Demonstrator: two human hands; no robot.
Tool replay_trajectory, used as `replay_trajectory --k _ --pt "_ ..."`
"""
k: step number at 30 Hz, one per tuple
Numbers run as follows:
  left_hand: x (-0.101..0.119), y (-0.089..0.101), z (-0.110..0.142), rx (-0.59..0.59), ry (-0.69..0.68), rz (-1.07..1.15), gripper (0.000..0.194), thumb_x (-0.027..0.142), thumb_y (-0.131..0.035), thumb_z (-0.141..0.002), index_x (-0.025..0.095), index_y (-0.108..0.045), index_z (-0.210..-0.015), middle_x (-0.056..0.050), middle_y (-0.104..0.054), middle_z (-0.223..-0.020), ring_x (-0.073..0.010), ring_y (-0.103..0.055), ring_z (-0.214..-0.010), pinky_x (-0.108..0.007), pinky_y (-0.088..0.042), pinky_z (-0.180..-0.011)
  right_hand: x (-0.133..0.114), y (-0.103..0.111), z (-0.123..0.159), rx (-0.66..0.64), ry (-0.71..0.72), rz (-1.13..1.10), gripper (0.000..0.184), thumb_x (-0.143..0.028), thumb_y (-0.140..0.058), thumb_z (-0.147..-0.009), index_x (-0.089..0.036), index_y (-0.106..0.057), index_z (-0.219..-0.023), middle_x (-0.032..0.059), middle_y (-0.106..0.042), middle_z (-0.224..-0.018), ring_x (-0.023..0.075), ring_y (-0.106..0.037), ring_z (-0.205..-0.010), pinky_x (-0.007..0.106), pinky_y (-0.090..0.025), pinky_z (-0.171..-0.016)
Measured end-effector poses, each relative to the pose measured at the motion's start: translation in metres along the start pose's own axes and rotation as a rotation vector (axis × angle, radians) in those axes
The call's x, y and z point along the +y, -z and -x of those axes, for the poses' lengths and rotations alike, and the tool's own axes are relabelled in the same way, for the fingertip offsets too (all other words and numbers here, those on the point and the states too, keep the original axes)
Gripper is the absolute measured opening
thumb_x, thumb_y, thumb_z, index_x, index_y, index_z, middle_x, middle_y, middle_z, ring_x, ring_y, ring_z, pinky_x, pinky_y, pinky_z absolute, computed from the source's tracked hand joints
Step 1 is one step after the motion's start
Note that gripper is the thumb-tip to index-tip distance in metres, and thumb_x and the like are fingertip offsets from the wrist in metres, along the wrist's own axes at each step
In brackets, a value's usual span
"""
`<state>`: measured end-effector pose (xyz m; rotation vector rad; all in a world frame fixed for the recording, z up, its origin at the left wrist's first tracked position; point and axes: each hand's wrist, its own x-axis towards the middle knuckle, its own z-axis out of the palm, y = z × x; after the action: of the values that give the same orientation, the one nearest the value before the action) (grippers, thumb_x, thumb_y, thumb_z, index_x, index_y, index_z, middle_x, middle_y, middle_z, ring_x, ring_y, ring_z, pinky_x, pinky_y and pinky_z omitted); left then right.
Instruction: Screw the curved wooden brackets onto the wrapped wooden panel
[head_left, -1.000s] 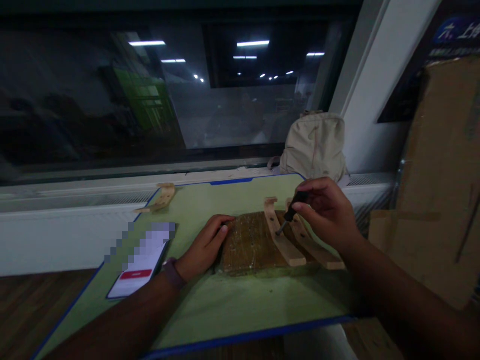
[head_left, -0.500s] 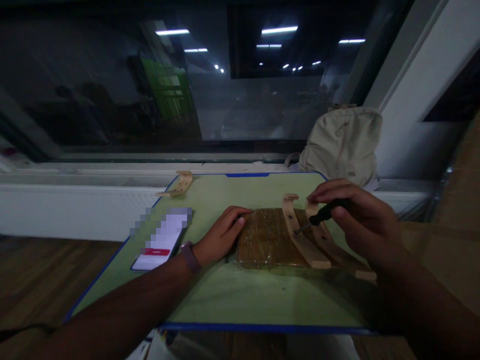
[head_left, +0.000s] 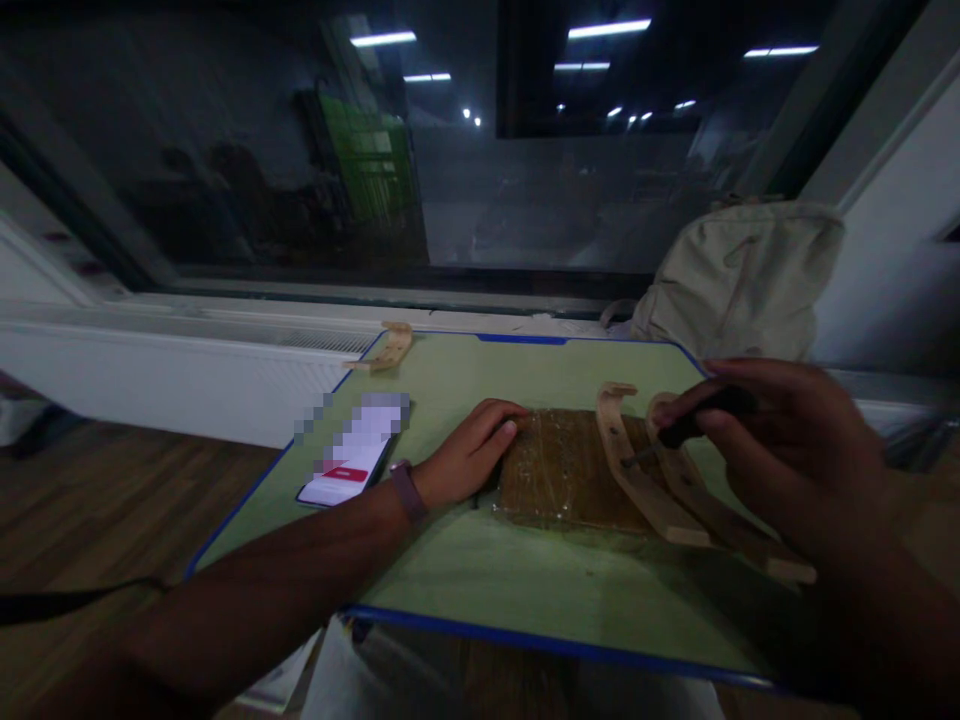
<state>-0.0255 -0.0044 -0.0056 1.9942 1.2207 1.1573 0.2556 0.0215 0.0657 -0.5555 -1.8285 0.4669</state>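
I've got right hand (head_left: 795,450) gripping black-handled screwdriver (head_left: 709,413), tip at pale curved wooden strip (head_left: 651,497) | left hand (head_left: 472,450) on brown film-wrapped slab (head_left: 555,465) toward right edge of green tabletop (head_left: 480,585), can't tell if gripping | white-screened phone (head_left: 367,440), left edge, red label (head_left: 346,474) unreadable

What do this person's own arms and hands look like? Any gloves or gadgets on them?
Both the left hand and right hand are bare, with no gloves. A plain, dull purple band circles the left wrist, with a small shiny piece near its top. No sleeve shows on the left forearm; the right forearm is too dim to be sure.
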Motion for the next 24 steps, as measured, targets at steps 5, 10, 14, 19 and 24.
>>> replay_trajectory --k 5,10,14,19,24 --pt "-0.002 0.000 -0.001 -0.008 -0.008 -0.008 0.039 0.045 -0.035 -0.104 0.018 -0.059 -0.119 -0.013 -0.062 -0.118 -0.0269 -0.057 -0.114 -0.046 -0.044 -0.105 0.009 0.002 0.004 0.068 0.035 0.349 0.032 -0.036 -0.070 -0.088 -0.040 -0.070 -0.120 -0.0003 -0.076 -0.086 0.0214 -0.073 -0.073 0.035 -0.058 -0.069" --pt "-0.005 -0.001 -0.002 -0.006 -0.039 -0.008 0.039 0.045 -0.035 -0.104 0.018 -0.059 -0.118 -0.014 -0.062 -0.117 -0.0260 -0.057 -0.113 -0.044 -0.045 -0.104 0.006 0.003 -0.002 -0.133 -0.022 0.050 0.043 -0.037 -0.052 -0.098 -0.037 -0.053 -0.141 0.0040 -0.075 -0.116 0.0248 -0.073 -0.103 0.043 -0.059 -0.091" --pt "-0.005 -0.001 -0.002 -0.008 -0.045 -0.003 0.038 0.045 -0.036 -0.104 0.017 -0.058 -0.118 -0.014 -0.062 -0.117 -0.0254 -0.057 -0.113 -0.044 -0.044 -0.105 0.002 -0.004 -0.001 -0.041 -0.081 0.004 0.036 -0.032 -0.067 -0.090 -0.038 -0.066 -0.126 0.0016 -0.077 -0.094 0.0227 -0.076 -0.083 0.038 -0.063 -0.073" --pt "-0.005 -0.001 -0.001 -0.006 -0.039 0.008 0.037 0.046 -0.036 -0.104 0.019 -0.058 -0.118 -0.012 -0.062 -0.117 -0.0251 -0.057 -0.114 -0.045 -0.044 -0.105 0.004 -0.005 0.000 0.129 0.034 0.203 0.038 -0.029 -0.080 -0.078 -0.040 -0.072 -0.114 -0.0002 -0.074 -0.080 0.0230 -0.073 -0.070 0.037 -0.061 -0.065" --pt "-0.006 -0.001 -0.002 -0.007 -0.052 -0.009 0.040 0.048 -0.035 -0.104 0.018 -0.058 -0.119 -0.012 -0.061 -0.118 -0.0249 -0.057 -0.115 -0.044 -0.044 -0.105 0.000 0.000 -0.002 -0.004 0.028 0.162 0.032 -0.037 -0.064 -0.089 -0.036 -0.071 -0.121 0.0030 -0.078 -0.097 0.0238 -0.075 -0.086 0.040 -0.063 -0.078"
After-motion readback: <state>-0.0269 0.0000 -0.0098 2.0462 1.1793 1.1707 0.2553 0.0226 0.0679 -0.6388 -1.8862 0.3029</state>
